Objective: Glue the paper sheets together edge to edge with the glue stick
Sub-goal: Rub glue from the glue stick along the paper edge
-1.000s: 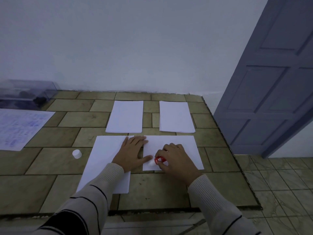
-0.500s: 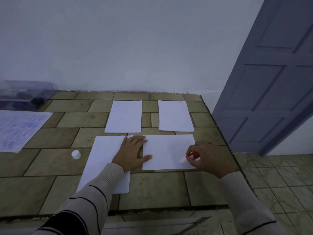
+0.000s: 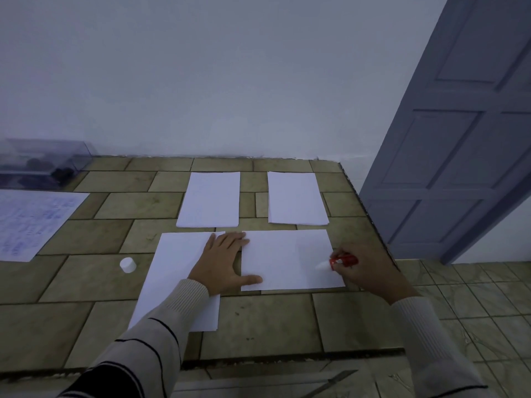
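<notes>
On table (image 3: 258, 323), four white sheets (image 3: 287, 259), left grip (image 3: 221, 262) flat, right grip (image 3: 365, 268) holding glue stick (image 3: 343, 261)

Two white sheets lie flat side by side with a narrow gap between them: a wide sheet (image 3: 287, 259) on the right and a tall sheet (image 3: 175, 271), slightly skewed, on the left. The left hand (image 3: 224, 262) is spread flat across both. Two more sheets, the far left sheet (image 3: 208, 199) and the far right sheet (image 3: 296, 198), lie apart behind them. The red glue stick (image 3: 343, 261) is uncapped and nearly level in the right hand (image 3: 365, 268), its white tip pointing left over the wide sheet's right edge — contact cannot be told — while its white cap (image 3: 128, 265) stands left of the tall sheet.
</notes>
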